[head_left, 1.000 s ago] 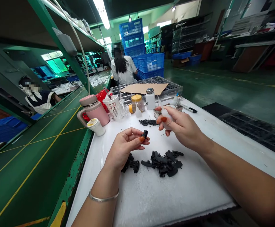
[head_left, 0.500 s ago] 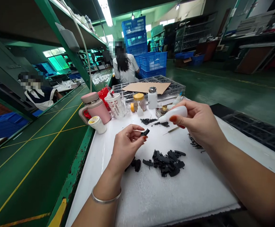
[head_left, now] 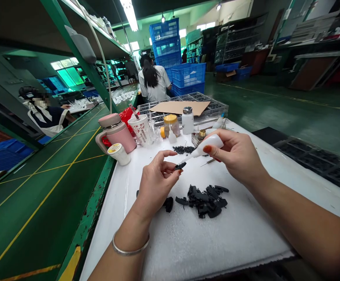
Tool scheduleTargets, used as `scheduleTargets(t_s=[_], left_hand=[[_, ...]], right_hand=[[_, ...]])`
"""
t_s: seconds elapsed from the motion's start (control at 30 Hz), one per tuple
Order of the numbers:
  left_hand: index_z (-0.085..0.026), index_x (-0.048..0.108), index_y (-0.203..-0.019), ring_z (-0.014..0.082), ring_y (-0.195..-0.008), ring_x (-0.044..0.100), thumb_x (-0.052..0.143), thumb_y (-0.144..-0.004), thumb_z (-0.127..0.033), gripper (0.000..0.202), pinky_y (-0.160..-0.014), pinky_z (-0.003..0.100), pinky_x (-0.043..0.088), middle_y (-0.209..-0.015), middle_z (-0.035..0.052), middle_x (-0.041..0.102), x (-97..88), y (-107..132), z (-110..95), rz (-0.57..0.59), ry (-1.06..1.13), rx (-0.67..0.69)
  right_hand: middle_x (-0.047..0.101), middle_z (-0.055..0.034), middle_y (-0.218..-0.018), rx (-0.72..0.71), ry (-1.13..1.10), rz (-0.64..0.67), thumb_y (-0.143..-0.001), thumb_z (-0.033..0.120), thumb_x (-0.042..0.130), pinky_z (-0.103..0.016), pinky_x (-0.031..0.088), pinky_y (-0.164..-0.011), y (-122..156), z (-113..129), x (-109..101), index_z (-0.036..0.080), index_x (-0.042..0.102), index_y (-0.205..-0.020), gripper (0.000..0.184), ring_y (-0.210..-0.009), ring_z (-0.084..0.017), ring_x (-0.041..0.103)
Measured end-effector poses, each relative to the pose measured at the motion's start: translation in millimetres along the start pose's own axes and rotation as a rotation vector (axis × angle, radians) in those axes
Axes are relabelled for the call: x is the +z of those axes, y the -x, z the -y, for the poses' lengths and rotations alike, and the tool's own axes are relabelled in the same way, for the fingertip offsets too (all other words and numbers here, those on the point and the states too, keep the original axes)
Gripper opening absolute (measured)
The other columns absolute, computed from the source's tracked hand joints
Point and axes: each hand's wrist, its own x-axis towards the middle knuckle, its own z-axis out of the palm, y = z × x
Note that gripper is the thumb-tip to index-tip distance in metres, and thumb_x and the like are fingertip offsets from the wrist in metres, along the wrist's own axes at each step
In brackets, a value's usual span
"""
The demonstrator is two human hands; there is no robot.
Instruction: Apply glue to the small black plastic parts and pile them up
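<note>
Pinching a small black plastic part (head_left: 180, 166) between thumb and fingertips, the left hand (head_left: 158, 183) holds it up above the bench, while the right hand (head_left: 237, 156) grips a white squeeze bottle (head_left: 208, 146) between thumb and fingers, tilted down with its thin nozzle (head_left: 186, 159) aimed at that part. The hands stand apart, bridged only by the nozzle, whose tip sits right at the part, though this view cannot show whether they touch. Good work here would seem to depend on steady wrists and very light pressure on the bottle, since a hard squeeze could flood so small a piece. Just below the hands, a pile of black plastic parts (head_left: 206, 201) lies on a white sheet (head_left: 216, 246), with a single black piece (head_left: 168, 204) near the left wrist and its metal bangle (head_left: 130, 249). Farther on lie a small heap of black granules (head_left: 183, 149), a white pump bottle (head_left: 187, 121), a jar with a yellow lid (head_left: 170, 125), a pink flask (head_left: 117, 134) and a clear plastic tray (head_left: 213, 102) partly covered by cardboard (head_left: 178, 108). Beyond them, a co-worker (head_left: 154, 82) stands back-on beside stacked blue crates (head_left: 187, 76).
</note>
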Motion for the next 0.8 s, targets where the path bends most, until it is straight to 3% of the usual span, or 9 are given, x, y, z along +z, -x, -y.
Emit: scheduleTargets(t_s=[0.8], left_hand=[[-0.025,0.053,-0.111,0.0127,-0.066,0.061,0.063,-0.078,-0.021,0.034,-0.056,0.021,0.043,-0.074,-0.0011,0.067,0.7,1.4,-0.9,-0.001,0.011,0.011]], right_hand=[[0.055,0.0003,-0.064,0.004,0.074,-0.013,-0.075,0.048,0.071,-0.025,0.033,-0.051,-0.3,-1.8,-2.0,0.017,0.067,-0.077,0.031,-0.056,-0.011,0.045]])
